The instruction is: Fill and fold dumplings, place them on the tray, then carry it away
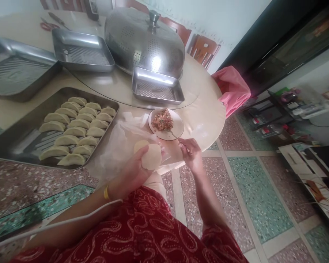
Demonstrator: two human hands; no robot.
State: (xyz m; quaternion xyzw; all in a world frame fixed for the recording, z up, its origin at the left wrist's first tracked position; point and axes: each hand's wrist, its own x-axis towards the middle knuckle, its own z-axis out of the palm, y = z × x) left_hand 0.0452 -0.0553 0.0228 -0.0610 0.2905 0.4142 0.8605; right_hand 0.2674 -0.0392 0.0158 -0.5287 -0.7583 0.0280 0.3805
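Scooping minced filling (pixel 162 119) in modest amounts

The left grip (pixel 137 164) is clamped on a round dough wrapper (pixel 151 157), the right grip (pixel 191 151) on a metal utensil (pixel 174 135) dipped in filling on the plate (pixel 178 127), at one o'clock from the wrapper. Small, centred portions should keep the wrapper's rim clean

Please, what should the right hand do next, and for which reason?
Perhaps the right hand should lift some minced mixture toward the dough round: its utensil reaches the minced mixture, and none shows on the dough round in the left hand.
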